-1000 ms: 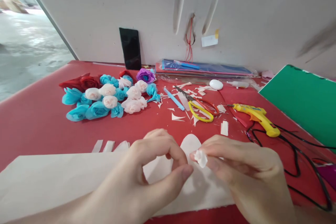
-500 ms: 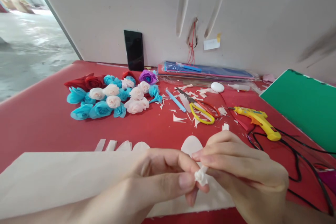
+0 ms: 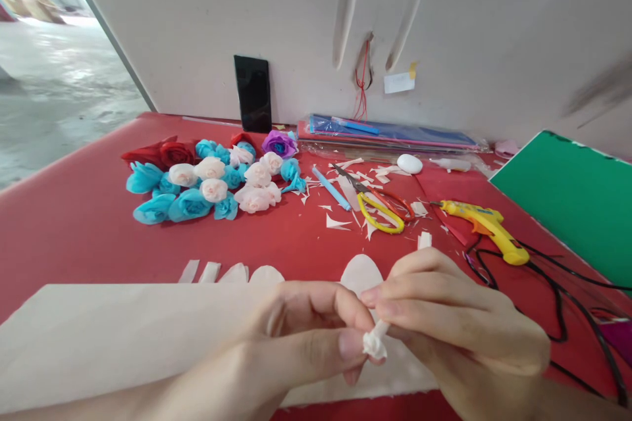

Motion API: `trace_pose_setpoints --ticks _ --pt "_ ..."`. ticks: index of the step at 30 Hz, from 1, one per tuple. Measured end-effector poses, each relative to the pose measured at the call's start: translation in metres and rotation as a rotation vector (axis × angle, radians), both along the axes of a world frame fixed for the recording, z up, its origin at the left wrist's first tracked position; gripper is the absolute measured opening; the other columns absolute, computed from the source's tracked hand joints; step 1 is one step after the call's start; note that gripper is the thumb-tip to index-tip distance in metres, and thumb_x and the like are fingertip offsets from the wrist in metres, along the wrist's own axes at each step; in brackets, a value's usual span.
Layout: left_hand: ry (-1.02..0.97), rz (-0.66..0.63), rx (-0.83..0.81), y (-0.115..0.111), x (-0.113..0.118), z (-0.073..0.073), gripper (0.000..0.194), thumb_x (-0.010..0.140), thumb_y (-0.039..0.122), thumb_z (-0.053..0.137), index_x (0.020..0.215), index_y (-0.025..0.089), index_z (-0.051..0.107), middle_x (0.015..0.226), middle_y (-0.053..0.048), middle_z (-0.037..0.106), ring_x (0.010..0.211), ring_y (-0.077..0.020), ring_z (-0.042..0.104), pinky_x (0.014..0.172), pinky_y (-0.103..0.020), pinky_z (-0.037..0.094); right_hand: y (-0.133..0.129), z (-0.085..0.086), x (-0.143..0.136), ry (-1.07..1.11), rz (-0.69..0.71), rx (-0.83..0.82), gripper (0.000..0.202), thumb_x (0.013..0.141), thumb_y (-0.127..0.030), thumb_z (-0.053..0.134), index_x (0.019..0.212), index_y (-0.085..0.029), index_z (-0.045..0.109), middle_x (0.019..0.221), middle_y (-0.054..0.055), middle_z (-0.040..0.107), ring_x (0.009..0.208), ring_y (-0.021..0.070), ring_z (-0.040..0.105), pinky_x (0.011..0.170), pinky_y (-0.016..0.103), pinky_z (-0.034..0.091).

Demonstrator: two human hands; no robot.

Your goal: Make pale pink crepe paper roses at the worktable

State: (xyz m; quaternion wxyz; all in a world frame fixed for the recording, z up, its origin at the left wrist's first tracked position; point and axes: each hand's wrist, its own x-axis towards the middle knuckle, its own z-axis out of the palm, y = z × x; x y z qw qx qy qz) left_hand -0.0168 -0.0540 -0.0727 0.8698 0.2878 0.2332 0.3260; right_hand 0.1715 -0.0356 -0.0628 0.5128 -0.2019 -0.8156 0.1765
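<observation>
A small white twisted paper rosebud (image 3: 374, 345) is pinched between the thumb and fingers of my left hand (image 3: 311, 342). From its upper side runs a narrow white strip, which the fingers of my right hand (image 3: 459, 322) grip. Part of that strip is hidden behind my right fingers. Beneath both hands lies a large cream paper sheet (image 3: 123, 335). Several cut paper petals (image 3: 266, 273) rest along its far edge, and a rounded petal (image 3: 362, 271) lies just beyond my fingertips.
Blue, pale pink, red and purple paper flowers (image 3: 212, 189) cluster at the left back. Scissors (image 3: 380, 212) and a light-blue pen (image 3: 330, 189) lie among paper scraps. At right are a yellow glue gun (image 3: 486, 227) with a black cord and a green board (image 3: 567, 204). A phone (image 3: 253, 93) leans on the wall.
The rosebud has shifted slightly left and down, turning a little between my fingers. My right hand has moved slightly right, and more of the strip shows between the hands.
</observation>
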Motion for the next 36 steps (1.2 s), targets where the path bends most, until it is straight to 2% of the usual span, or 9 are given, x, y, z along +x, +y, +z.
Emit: trace_pose_setpoints --ticks 6,13,15,17,20,22,29,33,36 --pt "-0.008 0.06 0.043 0.0 0.002 -0.001 0.008 0.081 0.022 0.075 0.073 0.021 0.074 0.069 0.005 0.059 0.066 -0.0088 0.045 0.065 -0.017 0.036 -0.001 -0.002 0.0 0.045 -0.023 -0.003 0.014 0.084 -0.003 0.067 0.09 -0.012 0.076 0.08 0.008 0.079 0.068 0.0142 0.069 0.062 0.026 0.059" --pt "0.032 0.111 0.087 -0.005 0.001 -0.004 0.01 0.082 0.029 0.073 0.075 0.022 0.07 0.073 0.004 0.059 0.076 -0.0124 0.049 0.072 -0.021 0.038 -0.005 -0.001 -0.003 0.087 -0.073 -0.068 0.02 0.077 0.002 0.071 0.087 -0.013 0.078 0.079 0.006 0.079 0.068 0.0134 0.067 0.065 0.024 0.058" --pt "0.053 0.121 0.122 -0.005 -0.001 -0.005 0.013 0.083 0.031 0.071 0.074 0.021 0.068 0.074 0.004 0.059 0.077 -0.0133 0.049 0.073 -0.021 0.039 -0.008 -0.002 -0.006 0.166 -0.095 -0.246 0.02 0.076 0.0 0.074 0.084 -0.018 0.079 0.076 0.002 0.078 0.069 0.012 0.066 0.068 0.021 0.056" --pt "0.103 0.157 0.182 -0.004 -0.003 -0.005 0.017 0.085 0.033 0.069 0.073 0.022 0.067 0.072 0.004 0.057 0.076 -0.0132 0.049 0.073 -0.02 0.041 -0.01 -0.003 -0.008 0.245 -0.095 -0.562 0.016 0.077 -0.01 0.076 0.079 -0.025 0.08 0.071 -0.003 0.075 0.066 0.0099 0.064 0.065 0.017 0.053" --pt "0.177 0.246 0.287 0.001 -0.006 -0.003 0.016 0.088 0.035 0.067 0.077 0.024 0.067 0.073 0.005 0.057 0.076 -0.0112 0.051 0.072 -0.016 0.044 -0.012 -0.003 -0.009 0.291 0.01 -1.047 0.009 0.081 -0.028 0.077 0.073 -0.032 0.08 0.069 -0.006 0.073 0.066 0.0075 0.059 0.063 0.015 0.048" --pt "0.2 0.286 0.348 0.004 -0.006 -0.001 0.012 0.091 0.034 0.066 0.082 0.027 0.066 0.079 0.006 0.061 0.077 -0.0097 0.054 0.073 -0.014 0.045 -0.011 -0.004 -0.009 0.318 0.102 -1.247 0.01 0.081 -0.034 0.076 0.072 -0.031 0.08 0.072 -0.005 0.074 0.069 0.007 0.057 0.067 0.015 0.046" --pt "0.32 0.188 0.526 0.008 -0.008 0.007 0.013 0.098 0.028 0.055 0.091 0.026 0.066 0.081 0.005 0.065 0.082 -0.0101 0.062 0.079 -0.015 0.048 -0.003 -0.006 -0.012 0.467 0.324 -1.542 0.007 0.074 -0.033 0.083 0.075 -0.026 0.081 0.068 -0.003 0.073 0.064 0.0056 0.053 0.065 0.016 0.041" --pt "0.29 0.155 0.536 0.007 -0.008 0.006 0.007 0.095 0.027 0.059 0.092 0.025 0.065 0.083 0.004 0.065 0.08 -0.0107 0.062 0.077 -0.017 0.05 -0.001 -0.007 -0.011 0.433 0.42 -1.588 0.008 0.075 -0.032 0.082 0.073 -0.024 0.081 0.065 -0.002 0.072 0.06 0.0049 0.051 0.061 0.017 0.038" --pt "0.29 0.15 0.53 0.005 -0.008 0.003 0.004 0.094 0.025 0.06 0.093 0.025 0.064 0.086 0.004 0.064 0.081 -0.0107 0.062 0.075 -0.018 0.051 -0.002 -0.007 -0.01 0.422 0.431 -1.57 0.006 0.077 -0.03 0.081 0.075 -0.025 0.081 0.067 -0.002 0.072 0.063 0.0051 0.052 0.061 0.017 0.038"
